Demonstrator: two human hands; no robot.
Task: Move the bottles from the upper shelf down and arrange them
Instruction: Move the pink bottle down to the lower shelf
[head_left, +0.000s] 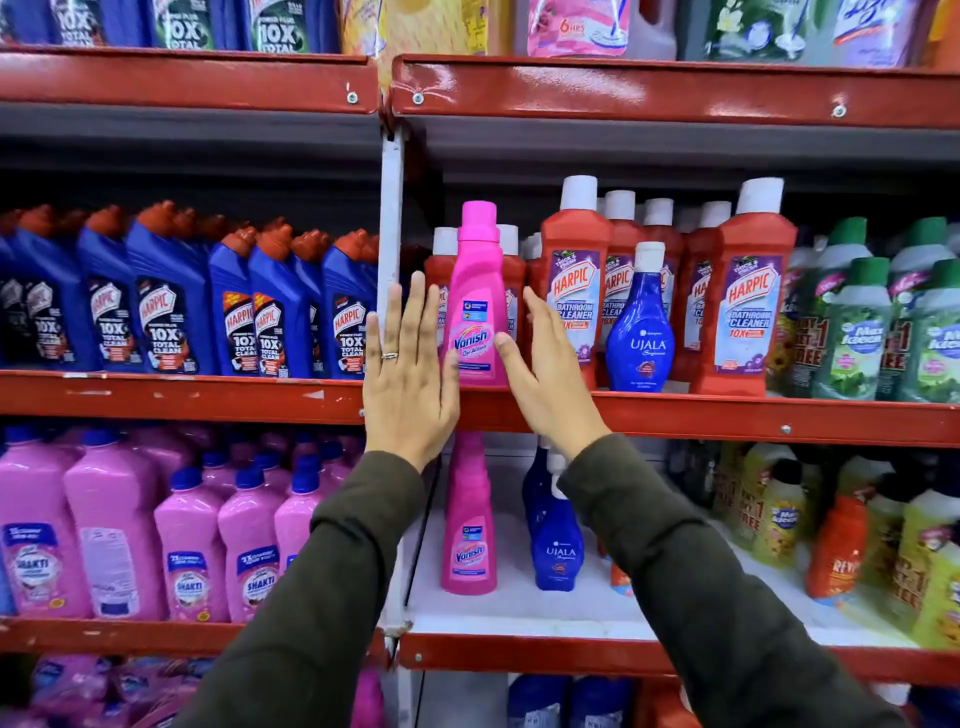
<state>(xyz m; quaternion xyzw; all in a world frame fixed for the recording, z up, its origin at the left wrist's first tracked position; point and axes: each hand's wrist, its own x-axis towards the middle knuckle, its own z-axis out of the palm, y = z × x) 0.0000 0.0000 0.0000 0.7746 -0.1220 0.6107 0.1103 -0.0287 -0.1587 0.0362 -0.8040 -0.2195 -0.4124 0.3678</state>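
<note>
The pink Vanish bottle (475, 306) stands upright at the upper shelf's (675, 415) front edge, between both open, empty hands; the right hand (550, 379) touches it, the left hand (408, 379) just beside.

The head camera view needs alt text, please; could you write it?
Two open hands, left hand and right hand, flank an upright pink plastic Vanish bottle on a red metal shelf, beside red Harpic bottles.

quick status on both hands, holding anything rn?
Left hand: open, fingers straight, beside the pink bottle, holding nothing.
Right hand: open, thumb at the pink bottle's label, not closed on it.
</note>
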